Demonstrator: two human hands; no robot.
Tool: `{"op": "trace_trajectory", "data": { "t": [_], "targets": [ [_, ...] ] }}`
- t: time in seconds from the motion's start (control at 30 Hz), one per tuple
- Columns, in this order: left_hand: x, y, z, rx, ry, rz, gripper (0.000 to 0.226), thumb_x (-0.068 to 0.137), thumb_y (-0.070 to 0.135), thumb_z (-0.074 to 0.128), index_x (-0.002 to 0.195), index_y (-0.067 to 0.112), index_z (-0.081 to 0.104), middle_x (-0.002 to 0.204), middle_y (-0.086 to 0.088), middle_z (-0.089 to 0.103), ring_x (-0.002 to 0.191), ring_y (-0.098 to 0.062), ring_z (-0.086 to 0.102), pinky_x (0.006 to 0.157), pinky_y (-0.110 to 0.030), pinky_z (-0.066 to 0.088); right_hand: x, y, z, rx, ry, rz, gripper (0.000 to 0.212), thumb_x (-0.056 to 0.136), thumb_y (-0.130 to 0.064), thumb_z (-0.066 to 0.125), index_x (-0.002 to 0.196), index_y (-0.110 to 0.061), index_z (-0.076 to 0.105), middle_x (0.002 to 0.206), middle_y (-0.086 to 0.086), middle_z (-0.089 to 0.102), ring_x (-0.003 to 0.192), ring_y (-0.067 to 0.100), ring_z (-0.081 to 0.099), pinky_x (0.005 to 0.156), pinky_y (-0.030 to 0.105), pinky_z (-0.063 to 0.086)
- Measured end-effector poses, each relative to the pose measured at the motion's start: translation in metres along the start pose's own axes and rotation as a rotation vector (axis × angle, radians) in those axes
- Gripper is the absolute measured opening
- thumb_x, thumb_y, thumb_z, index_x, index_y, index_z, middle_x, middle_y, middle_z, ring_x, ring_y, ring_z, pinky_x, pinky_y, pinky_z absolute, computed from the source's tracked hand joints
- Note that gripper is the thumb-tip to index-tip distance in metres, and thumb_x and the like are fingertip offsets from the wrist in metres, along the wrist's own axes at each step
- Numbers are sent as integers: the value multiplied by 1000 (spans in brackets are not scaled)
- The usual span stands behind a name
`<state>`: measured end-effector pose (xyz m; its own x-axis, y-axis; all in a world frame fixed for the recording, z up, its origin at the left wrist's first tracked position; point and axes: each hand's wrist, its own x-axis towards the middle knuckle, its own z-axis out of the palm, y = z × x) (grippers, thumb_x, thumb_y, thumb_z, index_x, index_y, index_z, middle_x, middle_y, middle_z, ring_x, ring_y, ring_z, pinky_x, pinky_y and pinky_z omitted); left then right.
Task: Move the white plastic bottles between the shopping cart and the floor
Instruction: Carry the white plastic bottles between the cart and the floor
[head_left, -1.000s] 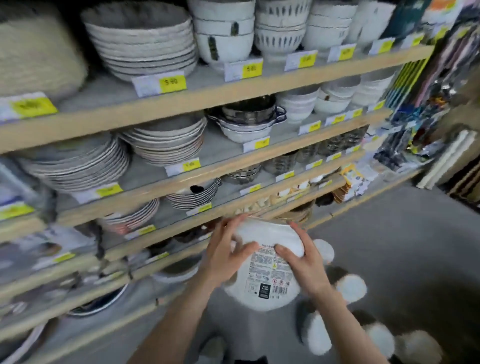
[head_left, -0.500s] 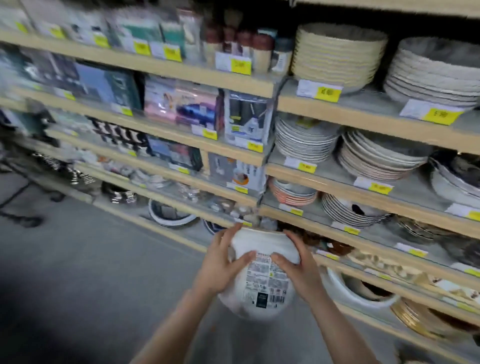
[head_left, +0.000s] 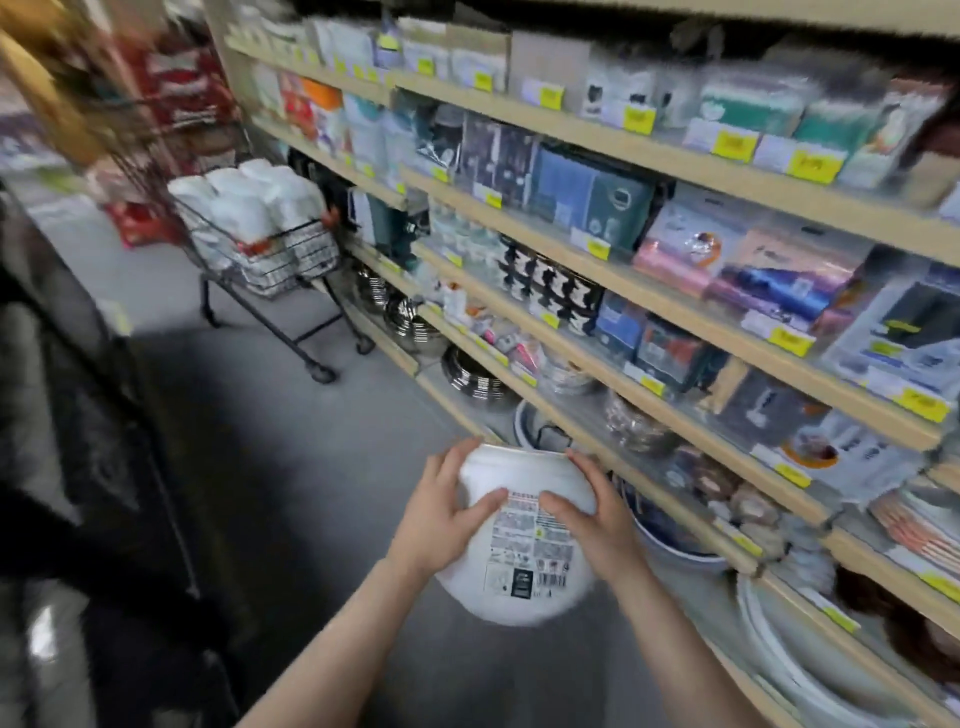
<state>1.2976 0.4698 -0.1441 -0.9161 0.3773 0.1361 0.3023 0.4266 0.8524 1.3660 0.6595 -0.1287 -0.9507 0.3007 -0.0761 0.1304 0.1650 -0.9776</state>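
I carry one white plastic bottle (head_left: 519, 545) in front of me, its printed label with a barcode facing up. My left hand (head_left: 441, 512) grips its left side, thumb lying across the top. My right hand (head_left: 592, 514) grips the right side the same way. Farther down the aisle at the upper left stands a black wire shopping cart (head_left: 270, 270), heaped with several more white bottles (head_left: 249, 197). The grey floor (head_left: 311, 467) lies between me and the cart.
Wooden store shelves (head_left: 649, 332) packed with boxed goods, pots and plates run along the right side, from beside my hands to the cart. A dark, blurred display (head_left: 67, 415) borders the aisle on the left. Red packaged goods (head_left: 176, 88) sit behind the cart.
My view has swung left along the aisle, from the plate shelves to the cart now in sight. Both hands keep the same hold on the bottle.
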Motion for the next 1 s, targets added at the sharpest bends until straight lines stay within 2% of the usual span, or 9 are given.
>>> {"op": "trace_trajectory", "data": {
  "t": [0.07,0.17,0.3,0.47,0.53,0.63,0.77,0.93,1.0],
  "targets": [
    [11,-19,-37,15,51,-38,73,69,72,51,134,39,39,120,7,46,110,-4,47,96,-20,34,25,-10,40,19,-57,5,63,52,-57,72,112,-49,53,120,-11,60,104,5,60,89,25,49],
    [27,-48,-83,24,129,-90,74,70,72,51,134,39,38,120,9,46,108,0,46,94,-19,35,69,-19,93,14,-141,-21,61,54,-57,74,111,-53,54,124,-7,59,111,11,58,98,38,48],
    [57,-89,-129,6,213,-160,69,71,71,53,133,46,36,123,11,44,112,0,48,97,-21,36,131,-25,153,-24,-262,-22,65,55,-59,76,115,-54,52,125,-8,59,114,13,57,101,45,45],
    [124,-137,-177,33,278,-226,68,70,71,54,131,48,35,127,12,41,112,-3,48,99,-27,41,224,-35,220,-25,-353,-59,59,54,-56,75,110,-55,54,122,-8,60,110,11,59,100,40,46],
    [155,-154,-196,34,329,-266,69,70,70,54,132,48,35,128,11,41,112,-5,49,99,-30,42,269,-45,246,-18,-421,-76,59,54,-53,76,109,-51,55,125,-8,59,111,9,57,99,33,46],
    [201,-170,-229,45,396,-329,65,72,63,58,131,47,35,127,9,42,109,-3,49,97,-28,42,333,-66,284,-60,-510,-102,65,51,-59,72,112,-52,52,126,-14,54,111,1,54,91,20,43],
    [252,-197,-272,37,482,-372,60,74,59,59,127,53,33,124,9,42,107,0,48,91,-22,41,407,-85,339,-68,-611,-121,68,53,-60,72,117,-52,50,124,-9,55,110,8,55,95,29,46],
    [296,-243,-323,34,530,-439,59,69,68,54,122,59,29,124,11,42,107,4,47,82,-9,35,467,-100,409,-83,-699,-100,74,53,-60,72,122,-48,49,122,-9,56,108,8,57,87,28,48],
    [316,-266,-345,42,543,-445,57,69,67,54,121,59,30,124,11,43,108,11,44,81,-3,33,494,-103,440,-77,-731,-90,72,54,-59,72,121,-48,49,122,-8,58,107,9,58,85,27,49]
  ]
}}
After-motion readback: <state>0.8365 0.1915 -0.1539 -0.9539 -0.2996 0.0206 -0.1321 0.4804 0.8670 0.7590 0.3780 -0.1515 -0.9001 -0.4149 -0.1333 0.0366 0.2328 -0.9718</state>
